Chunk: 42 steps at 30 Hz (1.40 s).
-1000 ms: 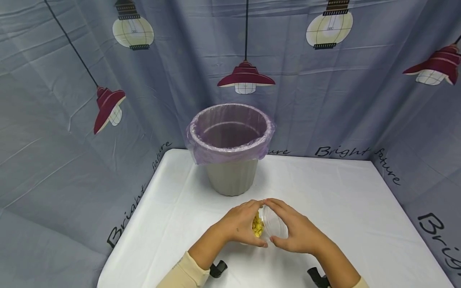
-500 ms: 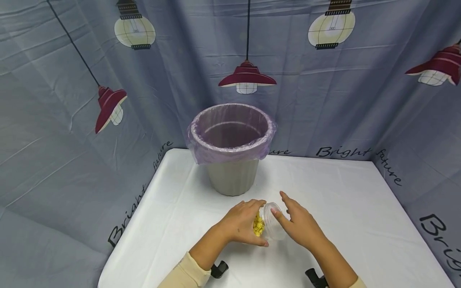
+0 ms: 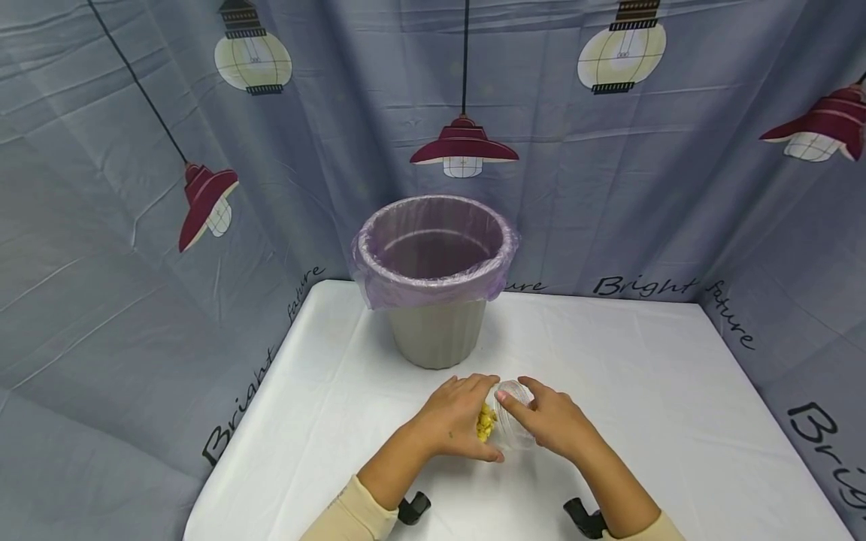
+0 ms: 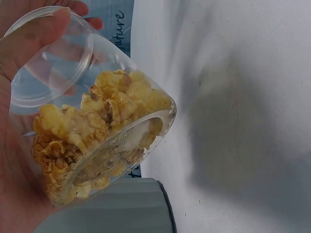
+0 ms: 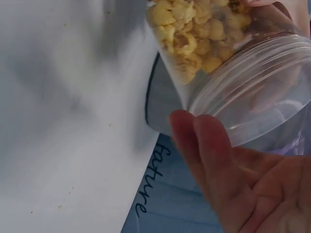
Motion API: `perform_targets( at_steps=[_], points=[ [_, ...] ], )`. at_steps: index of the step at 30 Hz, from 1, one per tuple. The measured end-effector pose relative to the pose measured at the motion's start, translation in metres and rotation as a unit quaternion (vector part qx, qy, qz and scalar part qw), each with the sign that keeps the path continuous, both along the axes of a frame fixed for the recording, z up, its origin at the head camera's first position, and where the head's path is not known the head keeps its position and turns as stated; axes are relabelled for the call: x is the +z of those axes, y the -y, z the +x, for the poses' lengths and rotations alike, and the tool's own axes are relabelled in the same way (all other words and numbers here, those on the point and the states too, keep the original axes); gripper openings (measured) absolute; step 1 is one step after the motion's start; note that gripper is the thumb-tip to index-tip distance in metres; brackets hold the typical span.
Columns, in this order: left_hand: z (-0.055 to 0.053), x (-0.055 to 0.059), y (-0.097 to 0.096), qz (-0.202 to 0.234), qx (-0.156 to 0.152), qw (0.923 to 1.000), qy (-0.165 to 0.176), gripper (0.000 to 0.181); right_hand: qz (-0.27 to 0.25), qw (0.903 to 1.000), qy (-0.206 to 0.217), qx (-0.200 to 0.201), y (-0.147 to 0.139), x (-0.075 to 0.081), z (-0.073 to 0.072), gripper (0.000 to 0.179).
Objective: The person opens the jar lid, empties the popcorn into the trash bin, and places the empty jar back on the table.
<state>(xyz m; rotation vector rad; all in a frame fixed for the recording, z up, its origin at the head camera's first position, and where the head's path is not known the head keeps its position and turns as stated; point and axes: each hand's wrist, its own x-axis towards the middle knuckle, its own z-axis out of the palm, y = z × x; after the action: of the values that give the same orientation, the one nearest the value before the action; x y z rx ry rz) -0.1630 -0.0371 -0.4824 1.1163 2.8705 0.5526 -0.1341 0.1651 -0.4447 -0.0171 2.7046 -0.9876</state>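
Note:
A clear plastic jar (image 4: 104,43) of yellow popcorn (image 3: 485,422) is held tilted above the white table, its ridged round top toward the right. My left hand (image 3: 446,422) wraps around the body of the jar, and the popcorn lies toward its base (image 4: 121,133). At the other end, my right hand (image 3: 558,421) has thumb and fingers about the jar's clear ridged top (image 5: 262,73). In the right wrist view two fingertips (image 5: 206,128) lie right at the edge of that top.
Behind the hands stands a grey bin (image 3: 436,330) lined with a translucent purple bag (image 3: 433,293). A white cloth (image 3: 609,361) covers the table, with tiny specks on it in the wrist views. A blue-grey printed curtain (image 3: 325,150) encloses the back and sides.
My right hand came off the jar's ridged top, turned with its fingers spread, then came back onto it at a different angle. The left hand and jar stay almost in place.

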Motion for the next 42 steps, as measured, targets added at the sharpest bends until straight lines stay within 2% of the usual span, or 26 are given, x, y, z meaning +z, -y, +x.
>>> perform_targets(
  at_steps=[2,4,9,15,22,37,42],
  points=[
    [0.000,-0.001,0.001,0.003,-0.003,1.0000,0.004,0.114,0.000,0.9997,-0.017,0.017,-0.002,0.001,0.001,0.088],
    [0.000,-0.001,0.002,0.009,-0.010,0.9999,0.010,0.114,-0.009,0.9977,-0.042,0.052,-0.006,0.001,0.003,0.088],
    [-0.002,-0.002,0.003,0.025,-0.029,0.9990,0.025,0.115,-0.045,0.9801,-0.107,0.161,-0.019,0.003,0.005,0.101],
    [-0.002,-0.001,0.005,0.029,-0.034,0.9983,0.036,0.114,-0.045,0.9675,-0.135,0.209,-0.023,0.005,0.007,0.111],
    [-0.003,-0.001,0.005,0.036,-0.031,0.9976,0.051,0.113,-0.037,0.9596,-0.158,0.230,-0.024,0.004,0.008,0.115],
    [-0.004,-0.006,0.005,0.041,-0.024,0.9974,0.055,0.116,-0.030,0.9581,-0.183,0.218,-0.029,0.003,0.008,0.117],
    [-0.003,-0.008,0.006,0.041,-0.019,0.9975,0.054,0.116,-0.025,0.9618,-0.183,0.202,-0.035,0.003,0.008,0.110]
  ],
)
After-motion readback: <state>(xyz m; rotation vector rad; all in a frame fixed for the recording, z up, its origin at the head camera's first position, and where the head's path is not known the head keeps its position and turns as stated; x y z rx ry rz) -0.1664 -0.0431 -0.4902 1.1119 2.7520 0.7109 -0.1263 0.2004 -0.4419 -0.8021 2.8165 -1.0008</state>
